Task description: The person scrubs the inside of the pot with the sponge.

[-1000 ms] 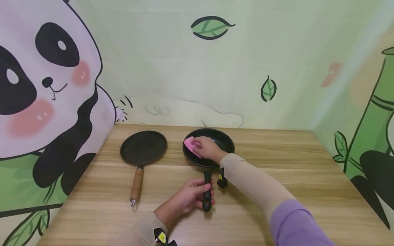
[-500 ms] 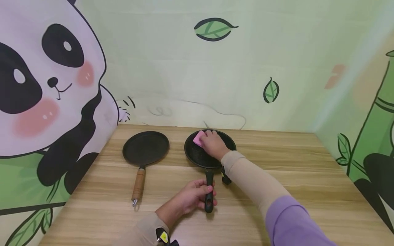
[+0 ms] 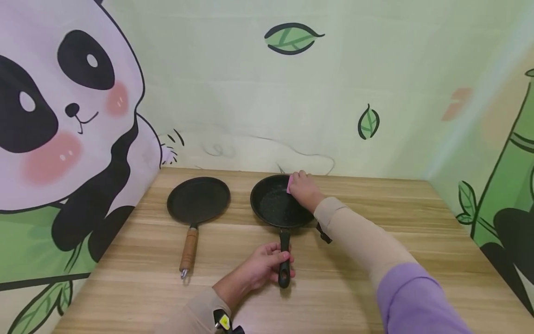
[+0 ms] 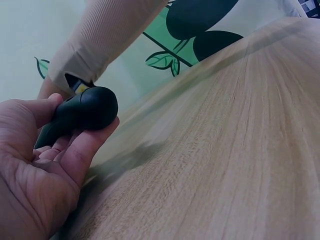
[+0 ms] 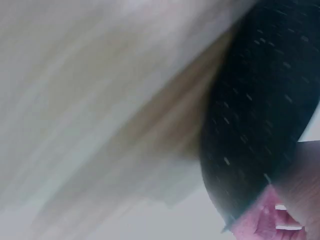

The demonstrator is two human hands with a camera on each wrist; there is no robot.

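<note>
A black speckled frying pan sits on the wooden table, its black handle pointing toward me. My left hand grips that handle near its end. My right hand holds a pink sponge against the pan's far right inner rim; only a sliver of the sponge shows past the fingers. In the right wrist view the pink sponge lies against the pan's dark speckled surface.
A flat black griddle pan with a wooden handle lies to the left of the frying pan. Walls with panda and bamboo pictures close in the table at the back and on both sides.
My right hand has swept the pink sponge from the pan's left side across the far rim to its right side. The left hand keeps its hold on the handle.
</note>
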